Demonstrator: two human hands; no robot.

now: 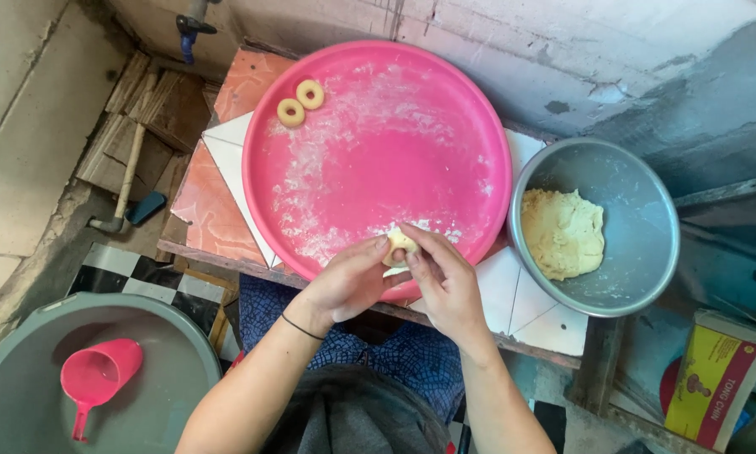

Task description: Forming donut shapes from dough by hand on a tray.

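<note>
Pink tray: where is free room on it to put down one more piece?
Most of the pink tray is bare, floured surface, between the two dough rings at its far left edge and both hands at its near rim. Crowded only there, where left hand and right hand pinch the dough piece.

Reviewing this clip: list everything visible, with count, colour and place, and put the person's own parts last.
dough piece: one, pale yellow, pinched between both hands' fingertips
pink tray: one, floured, centre of the tiled table
dough rings: two, golden, tray's far left
metal bowl: one, grey, right of tray
dough mass: one, pale yellow, inside the bowl
grey basin: one, lower left
pink scoop: one, in the basin
yellow carton: one, lower right
left hand: on dough piece
right hand: on dough piece
</note>
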